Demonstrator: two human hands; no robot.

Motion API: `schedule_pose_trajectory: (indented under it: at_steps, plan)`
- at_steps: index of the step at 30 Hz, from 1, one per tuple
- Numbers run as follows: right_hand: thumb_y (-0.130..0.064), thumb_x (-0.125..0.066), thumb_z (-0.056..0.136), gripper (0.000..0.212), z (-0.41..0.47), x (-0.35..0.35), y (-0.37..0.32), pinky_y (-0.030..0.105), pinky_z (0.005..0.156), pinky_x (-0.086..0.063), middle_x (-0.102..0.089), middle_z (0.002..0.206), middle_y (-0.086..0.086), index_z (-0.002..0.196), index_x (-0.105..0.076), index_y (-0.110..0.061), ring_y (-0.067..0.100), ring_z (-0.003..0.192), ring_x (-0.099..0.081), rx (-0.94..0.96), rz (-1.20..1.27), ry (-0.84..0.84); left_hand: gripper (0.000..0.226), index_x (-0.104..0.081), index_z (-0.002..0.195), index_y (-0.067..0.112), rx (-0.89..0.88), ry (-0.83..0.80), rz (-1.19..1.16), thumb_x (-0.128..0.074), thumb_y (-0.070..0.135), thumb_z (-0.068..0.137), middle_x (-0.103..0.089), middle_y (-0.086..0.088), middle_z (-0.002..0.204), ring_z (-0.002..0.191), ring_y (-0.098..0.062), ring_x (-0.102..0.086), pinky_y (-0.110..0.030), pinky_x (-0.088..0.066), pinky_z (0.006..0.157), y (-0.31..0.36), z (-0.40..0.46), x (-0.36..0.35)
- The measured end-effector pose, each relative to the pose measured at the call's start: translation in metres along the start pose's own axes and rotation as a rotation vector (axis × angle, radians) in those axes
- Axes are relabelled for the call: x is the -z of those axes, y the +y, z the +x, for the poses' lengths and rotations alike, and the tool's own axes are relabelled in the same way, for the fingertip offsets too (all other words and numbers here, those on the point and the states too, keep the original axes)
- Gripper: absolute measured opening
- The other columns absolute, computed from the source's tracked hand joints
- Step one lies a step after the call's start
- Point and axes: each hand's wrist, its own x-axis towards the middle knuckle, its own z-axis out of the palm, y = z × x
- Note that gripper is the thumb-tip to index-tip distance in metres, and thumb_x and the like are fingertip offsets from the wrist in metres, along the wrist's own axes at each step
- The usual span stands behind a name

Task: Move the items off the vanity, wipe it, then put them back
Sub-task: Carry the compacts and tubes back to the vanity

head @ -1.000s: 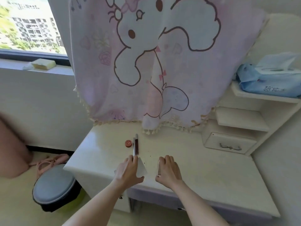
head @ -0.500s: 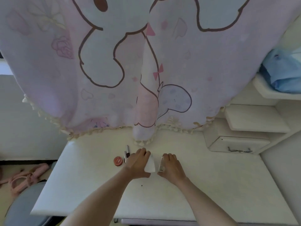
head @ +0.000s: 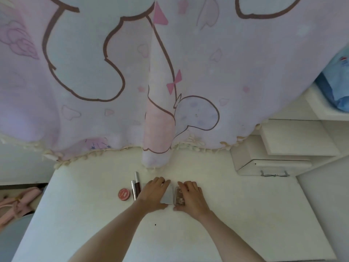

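On the white vanity top my left hand holds a flat white case by its edges as it lies on the surface. My right hand holds a clear patterned case lying right beside the white one. Left of my left hand lie two slim makeup tubes, one silver and one dark red. A round red tin sits further left.
A pink cartoon-print cloth hangs over the back of the vanity, its fringe touching the top. A small drawer unit with shelves stands at the right, a blue tissue pack above it. Pink slippers lie on the floor at left.
The view has moved closer and tilted down. Both hands have carried the two cases forward and lowered them onto the vanity, next to the tubes and tin.
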Motion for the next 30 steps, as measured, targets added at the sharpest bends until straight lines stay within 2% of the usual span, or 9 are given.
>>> schedule_pose_trajectory:
  at_steps: [5,12,15,17,19,22,24,26,30]
  plan:
    - [-0.053,-0.071,0.069,0.081,0.007,0.001,0.003,0.03,0.095,-0.03,-0.042,0.13,0.003,0.134,-0.041,-0.016,0.022,0.12,-0.036,0.042,0.016,0.05,0.081,-0.06,0.104,0.016,-0.014,0.044,-0.033,-0.083,0.05,0.033,-0.06,0.002,0.089,0.075,-0.016,-0.061,-0.025,-0.052,0.064,0.002,-0.005,-0.009]
    - [-0.053,-0.071,0.068,0.078,0.019,-0.004,-0.005,0.033,0.092,-0.033,-0.044,0.126,0.003,0.131,-0.044,-0.017,0.023,0.116,-0.038,0.12,0.0,0.048,0.092,-0.058,0.105,0.023,0.037,0.058,-0.068,-0.082,0.058,0.024,-0.06,0.006,0.088,0.074,-0.012,-0.061,-0.025,-0.053,0.061,-0.012,-0.012,-0.007]
    - [-0.054,-0.071,0.068,0.082,0.02,-0.006,-0.01,0.034,0.095,-0.031,-0.044,0.13,0.003,0.135,-0.041,-0.016,0.024,0.119,-0.038,0.147,-0.002,0.057,0.09,-0.053,0.121,0.02,0.081,0.027,-0.057,-0.083,0.05,0.042,-0.057,0.001,0.106,0.094,-0.019,-0.059,-0.033,-0.049,0.08,-0.01,-0.019,-0.002]
    - [-0.052,-0.071,0.069,0.087,0.017,-0.005,-0.011,0.034,0.101,-0.028,-0.043,0.135,0.004,0.138,-0.037,-0.013,0.024,0.124,-0.037,0.174,0.012,0.072,0.092,-0.038,0.137,0.017,0.082,-0.013,-0.019,-0.077,0.046,0.059,-0.047,-0.002,0.126,0.115,-0.023,-0.047,-0.036,-0.036,0.098,-0.007,-0.02,0.001]
    - [-0.049,-0.07,0.071,0.086,0.011,-0.003,-0.009,0.036,0.106,-0.026,-0.042,0.139,0.007,0.14,-0.035,-0.01,0.026,0.129,-0.035,0.196,0.024,0.079,0.093,-0.031,0.142,0.016,0.091,0.0,0.021,-0.073,0.046,0.065,-0.041,-0.004,0.135,0.123,-0.025,-0.04,-0.037,-0.03,0.104,-0.004,-0.019,0.005]
    - [-0.046,-0.064,0.074,0.078,-0.002,0.007,-0.001,0.036,0.108,-0.028,-0.045,0.138,0.008,0.137,-0.039,-0.009,0.026,0.13,-0.038,0.171,0.029,0.111,0.091,-0.039,0.137,0.013,0.016,0.058,0.066,-0.071,0.048,0.06,-0.051,-0.006,0.128,0.117,-0.026,-0.051,-0.039,-0.04,0.099,0.001,-0.013,0.016]
    - [-0.046,-0.063,0.068,0.071,-0.011,0.012,0.008,0.034,0.101,-0.04,-0.055,0.128,0.006,0.129,-0.049,-0.011,0.025,0.12,-0.051,0.127,-0.011,0.208,0.088,-0.046,0.127,0.014,-0.08,0.136,0.084,-0.073,0.05,0.051,-0.062,-0.003,0.112,0.099,-0.022,-0.062,-0.035,-0.051,0.084,0.004,-0.003,0.022]
    - [-0.049,-0.059,0.064,0.068,-0.023,0.02,0.016,0.034,0.093,-0.047,-0.061,0.119,0.004,0.121,-0.054,-0.013,0.024,0.11,-0.06,0.038,-0.045,0.271,0.085,-0.045,0.123,0.016,-0.174,0.2,0.099,-0.071,0.055,0.052,-0.065,0.001,0.104,0.092,-0.016,-0.064,-0.031,-0.053,0.078,0.014,0.008,0.035]
    - [-0.047,-0.044,0.07,0.06,-0.056,0.03,0.028,0.043,0.093,-0.047,-0.062,0.121,0.009,0.119,-0.056,-0.014,0.029,0.114,-0.058,-0.245,-0.1,0.386,0.072,-0.043,0.124,0.017,-0.344,0.238,0.173,-0.044,0.059,0.065,-0.067,0.001,0.107,0.094,-0.016,-0.064,-0.034,-0.053,0.079,0.042,0.03,0.052]
